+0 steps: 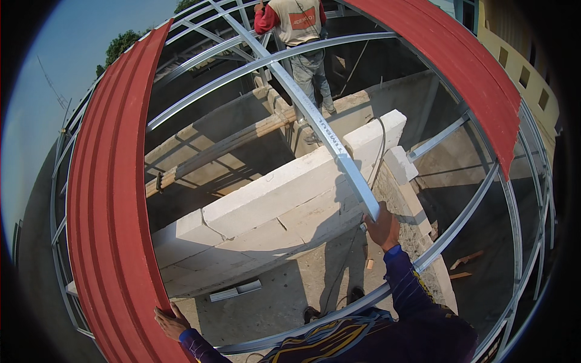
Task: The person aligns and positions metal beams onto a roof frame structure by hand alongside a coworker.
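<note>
My right hand (382, 228) is closed around the near end of a long silver metal channel (305, 109). The channel slants away from me to the far left, crossing a curved metal rail (339, 41). At the lower left, my left hand (171, 320) grips the inner edge of a red ribbed roofing sheet (112, 187), fingers over its top face and the thumb along the edge. The sheet lies on the frame along my left side. What lies under my left palm is hidden.
A pale block wall (272, 193) stands below the frame, with a dark cable (381, 151) over its top. Beyond it a person (302, 48) in a vest stands on a ledge. Another red sheet (448, 60) covers the right. A curved rail (460, 224) passes close beside me.
</note>
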A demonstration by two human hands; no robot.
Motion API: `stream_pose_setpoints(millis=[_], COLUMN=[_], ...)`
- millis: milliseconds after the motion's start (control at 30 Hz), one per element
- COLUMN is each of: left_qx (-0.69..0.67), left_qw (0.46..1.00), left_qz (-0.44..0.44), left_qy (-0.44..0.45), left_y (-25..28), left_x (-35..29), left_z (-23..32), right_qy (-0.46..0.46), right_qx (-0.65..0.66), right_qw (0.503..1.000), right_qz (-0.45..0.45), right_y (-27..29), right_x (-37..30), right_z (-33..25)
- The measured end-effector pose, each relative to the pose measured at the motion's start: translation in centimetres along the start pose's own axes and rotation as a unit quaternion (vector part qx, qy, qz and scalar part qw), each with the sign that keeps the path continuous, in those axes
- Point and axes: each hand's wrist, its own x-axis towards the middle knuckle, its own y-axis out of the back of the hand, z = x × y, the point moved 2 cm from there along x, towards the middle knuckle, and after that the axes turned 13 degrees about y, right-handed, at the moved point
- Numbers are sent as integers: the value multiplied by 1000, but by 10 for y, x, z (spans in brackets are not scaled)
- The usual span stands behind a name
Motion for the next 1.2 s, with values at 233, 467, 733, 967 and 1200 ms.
stream_pose_setpoints(millis=[233, 467, 733, 967, 1200], left_qx=[8, 6, 37, 22, -11], left_qw=[1000, 997, 998, 999, 999], left_qz=[8, 54, 39, 27, 17], left_qy=[-4, -52, -27, -30, -27], left_y=[-5, -14, -7, 1, -4], left_x=[4, 5, 4, -1, 3], left_z=[-10, -2, -4, 6, -2], right_qy=[-43, -39, -42, -17, -16], right_qx=[7, 1, 10, 16, 4], right_qw=[998, 999, 997, 999, 999], right_qz=[-45, -32, -67, -30, -39], right_y=[8, 7, 0, -10, -6], right_x=[1, 0, 4, 2, 4], right_z=[-18, -7, -4, 10, 3])
